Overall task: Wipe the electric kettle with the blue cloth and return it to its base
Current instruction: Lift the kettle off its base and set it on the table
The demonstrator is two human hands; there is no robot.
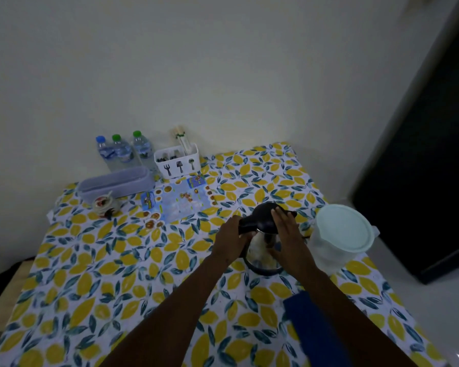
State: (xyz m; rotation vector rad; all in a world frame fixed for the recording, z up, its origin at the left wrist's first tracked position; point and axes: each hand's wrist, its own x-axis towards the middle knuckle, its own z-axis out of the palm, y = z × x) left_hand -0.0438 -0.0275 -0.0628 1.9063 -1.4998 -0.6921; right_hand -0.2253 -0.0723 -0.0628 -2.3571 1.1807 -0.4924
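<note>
The electric kettle (263, 245), steel body with a black lid and black handle, stands on its black base (263, 271) right of the table's middle. My left hand (231, 239) is wrapped around the kettle's handle on its left side. Flat against the kettle's right side rests my right hand (289, 234), fingers straight and reaching up onto the lid. The blue cloth (313, 329) lies on the table near the front right, partly under my right forearm. Neither hand touches the cloth.
A white lidded jug (339, 234) stands close to the kettle's right. At the back are three water bottles (122, 152), a white cutlery holder (178, 161), a lilac tray (117, 182), a small jar (105, 205) and a printed leaflet (178, 202). The lemon-print tablecloth (104, 274) covers the table.
</note>
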